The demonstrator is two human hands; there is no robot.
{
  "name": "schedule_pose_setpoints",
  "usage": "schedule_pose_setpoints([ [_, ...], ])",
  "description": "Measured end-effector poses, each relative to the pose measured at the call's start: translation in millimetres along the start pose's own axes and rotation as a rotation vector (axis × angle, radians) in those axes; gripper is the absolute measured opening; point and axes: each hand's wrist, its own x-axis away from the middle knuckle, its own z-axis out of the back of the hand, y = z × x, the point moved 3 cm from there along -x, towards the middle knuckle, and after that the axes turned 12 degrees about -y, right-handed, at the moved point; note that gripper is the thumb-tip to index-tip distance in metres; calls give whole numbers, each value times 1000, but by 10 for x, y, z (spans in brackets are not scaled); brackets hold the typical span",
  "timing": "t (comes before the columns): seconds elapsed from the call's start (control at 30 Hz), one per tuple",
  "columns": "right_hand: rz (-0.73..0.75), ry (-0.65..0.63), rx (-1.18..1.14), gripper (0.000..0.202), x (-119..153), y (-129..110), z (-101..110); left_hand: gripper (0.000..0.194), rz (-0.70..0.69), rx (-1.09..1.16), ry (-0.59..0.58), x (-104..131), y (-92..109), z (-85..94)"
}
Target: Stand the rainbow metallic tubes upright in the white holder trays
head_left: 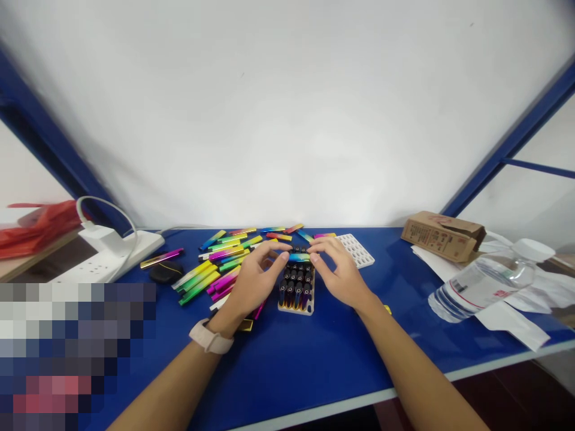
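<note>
Between the fingertips of my left hand (258, 278) and my right hand (340, 272) lies a shiny blue-green stick (299, 257), gripped at both ends and held level. Below it is a pale rack (295, 309) holding rows of dark-topped tubes (295, 288) with coloured lower parts. Both hands are closed on the stick, one at each side of the rack. Many glossy coloured sticks (200, 282) lie loosely spread to the left of and behind my left hand. A white tray with holes (356, 251) lies behind my right hand.
At the left are a white power strip (144, 244) with a plugged charger (102, 240), a black pouch (166, 272) and a red bag (42, 227). At the right are a cardboard box (440, 236), a plastic bottle (485, 287) and white paper (512, 326). A pale wall stands behind the blue table (314, 365).
</note>
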Motion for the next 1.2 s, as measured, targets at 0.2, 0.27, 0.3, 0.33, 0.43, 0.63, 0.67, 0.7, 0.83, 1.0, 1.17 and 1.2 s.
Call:
schedule_pose_setpoints([
  [0.2,8,-44,50,26,23,23,-21,23,-5,-19,17,-11,-43,28],
  [0.27,2,-68,62,26,21,37,-32,24,2,-28,20,-14,-52,36],
  [0.3,0,-72,65,24,19,41,-33,24,8,-33,22,-15,-55,39],
  [0.33,-2,-68,67,22,17,45,-31,25,14,-39,25,-16,-58,42],
  [0.43,-8,-23,53,17,11,54,-15,27,29,-56,40,-20,-73,51],
  [0.63,-188,215,-298,23,8,181,23,27,63,-101,33,-22,-104,49],
  [0.67,-216,258,-401,24,8,214,29,27,69,-105,24,-21,-105,44],
  [0.7,-238,301,-500,25,7,246,38,28,77,-106,16,-19,-105,38],
  [0.83,-283,406,-772,26,4,349,88,33,68,-72,-7,-14,-83,18],
  [1.0,-316,327,-897,30,-10,349,75,49,-3,-47,-131,35,11,-3],
  [1.17,-355,191,-854,26,-18,360,-51,113,-29,-109,-369,124,109,-84],
  [1.2,-353,183,-856,26,-17,369,-71,122,-31,-119,-381,132,111,-96],
])
